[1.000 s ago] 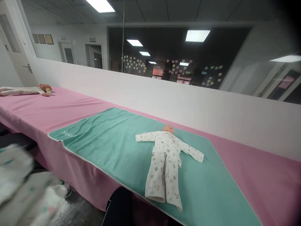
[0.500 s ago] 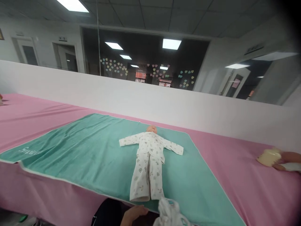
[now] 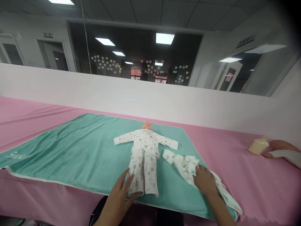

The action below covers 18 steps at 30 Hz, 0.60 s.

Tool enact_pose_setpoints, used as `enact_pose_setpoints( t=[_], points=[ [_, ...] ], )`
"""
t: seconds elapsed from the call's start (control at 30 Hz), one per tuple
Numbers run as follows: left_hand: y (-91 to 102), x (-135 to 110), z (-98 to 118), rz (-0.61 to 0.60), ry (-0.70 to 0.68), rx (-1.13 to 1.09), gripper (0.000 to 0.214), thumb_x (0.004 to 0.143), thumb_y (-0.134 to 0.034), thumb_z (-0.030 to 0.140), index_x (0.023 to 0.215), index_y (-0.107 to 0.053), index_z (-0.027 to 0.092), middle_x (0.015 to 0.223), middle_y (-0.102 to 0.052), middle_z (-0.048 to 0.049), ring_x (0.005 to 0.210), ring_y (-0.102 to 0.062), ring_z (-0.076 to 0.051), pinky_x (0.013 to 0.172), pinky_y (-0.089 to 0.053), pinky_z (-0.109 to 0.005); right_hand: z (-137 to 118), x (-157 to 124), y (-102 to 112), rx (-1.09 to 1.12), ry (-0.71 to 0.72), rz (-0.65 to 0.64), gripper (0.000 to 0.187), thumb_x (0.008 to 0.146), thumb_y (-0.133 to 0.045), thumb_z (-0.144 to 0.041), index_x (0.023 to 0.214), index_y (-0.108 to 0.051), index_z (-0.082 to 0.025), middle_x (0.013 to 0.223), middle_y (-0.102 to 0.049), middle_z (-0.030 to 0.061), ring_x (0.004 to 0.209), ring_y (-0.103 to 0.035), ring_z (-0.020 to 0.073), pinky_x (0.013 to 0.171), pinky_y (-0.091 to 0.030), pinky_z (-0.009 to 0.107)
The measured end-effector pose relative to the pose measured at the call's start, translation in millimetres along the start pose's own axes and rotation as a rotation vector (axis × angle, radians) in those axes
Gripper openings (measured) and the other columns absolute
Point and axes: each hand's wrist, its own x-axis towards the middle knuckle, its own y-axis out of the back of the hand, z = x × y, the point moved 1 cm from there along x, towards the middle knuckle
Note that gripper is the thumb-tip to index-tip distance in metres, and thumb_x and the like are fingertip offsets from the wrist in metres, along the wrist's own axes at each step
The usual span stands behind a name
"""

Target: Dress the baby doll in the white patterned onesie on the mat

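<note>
A baby doll [image 3: 147, 126] lies on its back on a green towel [image 3: 94, 153], head toward the wall, arms spread. It wears a white printed top [image 3: 145, 141] and white printed trousers [image 3: 137, 169]. My left hand [image 3: 121, 194] is open, fingers apart, at the lower end of a trouser leg; whether it touches the fabric I cannot tell. To the doll's right side in view, a rumpled white printed cloth [image 3: 182, 163], perhaps a garment, stretches across the towel and over its edge. My right hand [image 3: 205, 180] is closed on its middle, fingers curled down into the fabric.
Pink cloth [image 3: 221, 147] covers the long table under the towel. At the far right lie a bottle with pale yellow contents [image 3: 258, 146] and a bare doll limb [image 3: 283, 145]. A low white wall [image 3: 141, 97] with a mirror or glass above runs along the back.
The white cloth, bunched at the table's front edge before, now lies drawn out beside the doll under my right hand. My left hand has come up to the trouser leg. The view shifted slightly.
</note>
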Motion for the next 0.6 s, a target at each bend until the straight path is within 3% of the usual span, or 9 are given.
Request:
enact_pose_setpoints(
  t=[0.1, 0.2, 0.3, 0.4, 0.5, 0.6],
  points=[
    [-16.8, 6.9, 5.9, -0.019, -0.046, 0.101, 0.052, 0.078, -0.057, 0.029, 0.127, -0.040, 0.030, 0.142, -0.032, -0.0057, 0.120, -0.045, -0.028, 0.087, -0.050, -0.041, 5.0, 1.7, -22.9, -0.043, -0.005, 0.085, 0.047, 0.077, -0.047, -0.025, 0.123, -0.047, -0.020, 0.124, -0.048, 0.0109, 0.116, -0.040, 0.0296, 0.098, -0.027, 0.047],
    [-25.9, 9.0, 10.3, -0.060, -0.058, 0.160, 0.040, 0.076, -0.055, 0.019, 0.115, -0.049, 0.027, 0.142, -0.033, -0.0040, 0.114, -0.050, -0.027, 0.083, -0.051, -0.039, 6.6, -4.5, -31.8, -0.001, -0.034, 0.145, 0.052, 0.076, -0.043, -0.032, 0.127, -0.043, -0.023, 0.135, -0.038, 0.0079, 0.126, -0.027, 0.0318, 0.101, -0.016, 0.054],
    [-30.3, 8.8, 13.3, -0.074, -0.010, 0.143, 0.032, 0.078, -0.049, 0.015, 0.110, -0.051, 0.024, 0.142, -0.033, -0.0046, 0.106, -0.056, -0.025, 0.079, -0.052, -0.035, -4.6, -16.3, -20.8, 0.090, -0.009, 0.272, 0.056, 0.078, -0.041, -0.035, 0.132, -0.038, -0.024, 0.142, -0.026, 0.0067, 0.134, -0.011, 0.0322, 0.103, -0.006, 0.059],
    [-33.8, 10.3, 15.6, -0.075, 0.034, 0.093, 0.034, 0.080, -0.043, 0.013, 0.112, -0.050, 0.024, 0.142, -0.033, -0.0041, 0.109, -0.054, -0.024, 0.080, -0.051, -0.035, -34.2, -32.8, -0.5, 0.313, 0.138, 0.347, 0.056, 0.080, -0.043, -0.037, 0.134, -0.034, -0.026, 0.145, -0.022, 0.0048, 0.135, -0.009, 0.0308, 0.106, -0.007, 0.056],
    [-34.8, 15.9, 18.9, -0.089, 0.067, 0.010, 0.035, 0.081, -0.040, 0.012, 0.114, -0.048, 0.023, 0.142, -0.035, -0.0042, 0.111, -0.053, -0.023, 0.082, -0.050, -0.035, -74.8, -46.3, 15.4, 0.689, 0.219, 0.233, 0.052, 0.082, -0.045, -0.039, 0.133, -0.036, -0.031, 0.146, -0.021, 0.0000, 0.134, -0.017, 0.0278, 0.105, -0.022, 0.048],
    [-30.6, 22.7, 23.2, -0.129, 0.130, -0.109, 0.033, 0.083, -0.035, 0.014, 0.112, -0.047, 0.022, 0.141, -0.034, -0.0058, 0.103, -0.058, -0.021, 0.076, -0.052, -0.034, -111.8, -41.3, 15.9, 1.165, 0.085, -0.039, 0.056, 0.081, -0.050, -0.042, 0.133, -0.034, -0.032, 0.142, -0.031, 0.0013, 0.129, -0.030, 0.0249, 0.099, -0.037, 0.040]
  ],
)
